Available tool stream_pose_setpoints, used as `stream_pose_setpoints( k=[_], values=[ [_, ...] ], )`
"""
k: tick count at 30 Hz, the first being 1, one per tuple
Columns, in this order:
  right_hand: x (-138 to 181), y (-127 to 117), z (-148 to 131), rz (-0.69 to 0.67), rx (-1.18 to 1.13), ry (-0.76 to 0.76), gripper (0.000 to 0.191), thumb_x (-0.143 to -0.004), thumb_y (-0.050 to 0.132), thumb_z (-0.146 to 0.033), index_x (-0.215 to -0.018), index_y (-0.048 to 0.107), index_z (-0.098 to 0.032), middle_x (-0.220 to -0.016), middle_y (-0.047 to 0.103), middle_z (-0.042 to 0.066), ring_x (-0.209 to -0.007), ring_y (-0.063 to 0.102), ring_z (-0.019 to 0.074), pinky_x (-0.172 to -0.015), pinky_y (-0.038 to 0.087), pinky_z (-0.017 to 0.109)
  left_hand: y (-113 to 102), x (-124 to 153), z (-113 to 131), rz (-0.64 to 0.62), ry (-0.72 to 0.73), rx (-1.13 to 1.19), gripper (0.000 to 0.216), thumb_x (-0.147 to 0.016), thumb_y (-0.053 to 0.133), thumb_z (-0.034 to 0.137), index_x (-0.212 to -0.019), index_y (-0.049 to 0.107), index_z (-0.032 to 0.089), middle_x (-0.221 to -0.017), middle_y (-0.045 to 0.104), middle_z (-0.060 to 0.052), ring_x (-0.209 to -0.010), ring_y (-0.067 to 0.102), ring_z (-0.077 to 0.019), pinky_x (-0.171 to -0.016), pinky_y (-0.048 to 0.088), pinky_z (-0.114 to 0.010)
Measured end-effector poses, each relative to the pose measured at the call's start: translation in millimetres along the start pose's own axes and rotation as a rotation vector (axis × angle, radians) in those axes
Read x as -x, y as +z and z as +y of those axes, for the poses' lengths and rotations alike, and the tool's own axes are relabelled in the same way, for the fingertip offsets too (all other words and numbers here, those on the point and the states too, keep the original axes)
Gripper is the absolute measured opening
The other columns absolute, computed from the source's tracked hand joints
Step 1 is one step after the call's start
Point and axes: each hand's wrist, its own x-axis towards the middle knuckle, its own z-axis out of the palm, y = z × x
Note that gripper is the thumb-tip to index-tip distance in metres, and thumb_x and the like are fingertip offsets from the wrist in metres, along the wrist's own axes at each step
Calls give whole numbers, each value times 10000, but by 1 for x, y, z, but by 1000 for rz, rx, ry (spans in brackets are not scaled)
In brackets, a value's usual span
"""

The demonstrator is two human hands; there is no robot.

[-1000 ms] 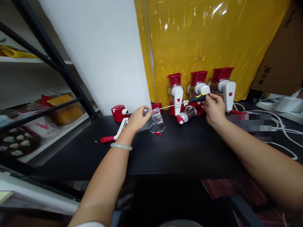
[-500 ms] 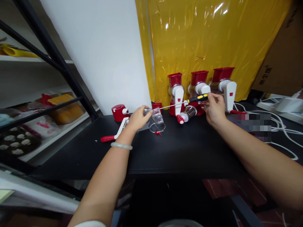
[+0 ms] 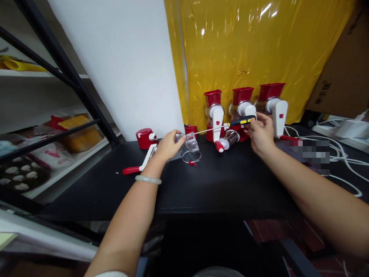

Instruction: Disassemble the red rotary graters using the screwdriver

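Observation:
My right hand (image 3: 262, 132) is closed around the black-and-yellow handle of a screwdriver (image 3: 241, 121). Its long shaft points left, and the tip meets the clear plastic housing (image 3: 191, 144). My left hand (image 3: 170, 145) grips that housing by its left side, fingers closed on it. The housing lies on the black table with its round opening toward me. A small red clip-like part (image 3: 192, 164) rests at the opening's near edge. Left of my left hand are a red base part (image 3: 145, 138) and a white crank with a red handle (image 3: 132, 170).
Three red-and-white rotary graters (image 3: 213, 115) stand along the yellow plastic sheeting (image 3: 245, 46). A metal grater drum (image 3: 230, 139) lies in front of them. White cables (image 3: 343, 154) and a power strip are at right. A black-framed shelf (image 3: 83, 92) borders the table's left.
The screwdriver handle has turned in my right hand and dropped slightly, its yellow marks now lower. My left hand and the housing stay in place.

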Motion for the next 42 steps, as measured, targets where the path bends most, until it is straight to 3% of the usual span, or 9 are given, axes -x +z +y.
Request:
stream_pose_setpoints(
  k=[3, 9, 16, 29, 34, 42],
  values=[
    [-2, -2, 3, -3, -9, -14, 443, -708, 786, -385, -1047, 520, -284, -762, 602, -74, -584, 605, 90, -478, 495, 196, 1, 0, -1, 8, 5, 3, 396, -932, 455, 540, -1120, 612, 229, -1128, 680, -98, -1018, 630, -257, -889, 476, -388],
    [-4, -2, 0, -30, -15, 10, 352, -699, 790, -388, -945, 579, -250, -799, 645, -44, -624, 633, 95, -493, 507, 200, 1, -1, -3, 10, -6, -1, 396, -930, 461, 527, -1137, 615, 227, -1105, 686, -100, -989, 635, -257, -868, 478, -388],
    [-7, -2, 1, -11, 20, -27, 359, -757, 727, -526, -942, 543, -279, -762, 630, -52, -572, 634, 103, -444, 509, 215, 3, -1, -2, 10, 11, -8, 438, -919, 466, 558, -1150, 620, 218, -1089, 693, -102, -927, 639, -252, -803, 475, -376],
    [-10, -4, 4, -51, 16, 2, 314, -761, 739, -359, -975, 530, -265, -729, 614, -74, -580, 632, 90, -450, 485, 180, 4, -2, -2, 20, 4, -14, 423, -928, 467, 536, -1140, 636, 210, -1063, 697, -105, -863, 633, -236, -790, 469, -369],
    [-8, -2, 2, -86, 9, -19, 304, -780, 723, -392, -982, 525, -281, -793, 642, -57, -582, 635, 93, -453, 483, 192, 6, -4, -6, 31, 11, 8, 421, -931, 455, 535, -1132, 644, 217, -1027, 705, -89, -868, 634, -234, -794, 471, -360],
    [-11, -4, 7, -56, 28, -17, 377, -730, 774, -436, -918, 493, -269, -685, 603, -73, -560, 625, 102, -465, 493, 202, 5, -4, -7, 33, -8, 42, 434, -928, 447, 543, -1121, 652, 212, -1022, 708, -85, -843, 628, -224, -766, 469, -347]
  ],
)
